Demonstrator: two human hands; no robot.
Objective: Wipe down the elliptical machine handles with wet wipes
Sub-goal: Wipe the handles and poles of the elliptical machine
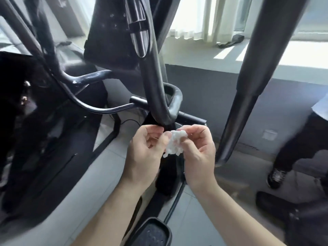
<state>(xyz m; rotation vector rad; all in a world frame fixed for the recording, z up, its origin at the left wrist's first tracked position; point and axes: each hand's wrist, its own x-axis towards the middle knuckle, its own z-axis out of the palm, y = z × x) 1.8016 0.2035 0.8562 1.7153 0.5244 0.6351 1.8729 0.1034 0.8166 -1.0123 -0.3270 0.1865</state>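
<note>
Head view: crumpled wet wipe [174, 143] pinched between both hands' fingertips.

Pale tiled floor [110, 157] under the machine
I see the elliptical's black base frame [166, 178] standing on it mid-frame — at the right edge, a person's dark shoe [276, 176] on the tiles.

Pale curtains [200, 18] are hanging above a sunlit windowsill [266, 55], where a dark cloth [232, 40] is lying. A bystander's sneaker [276, 176] is standing on the tiled floor [236, 178].
</note>
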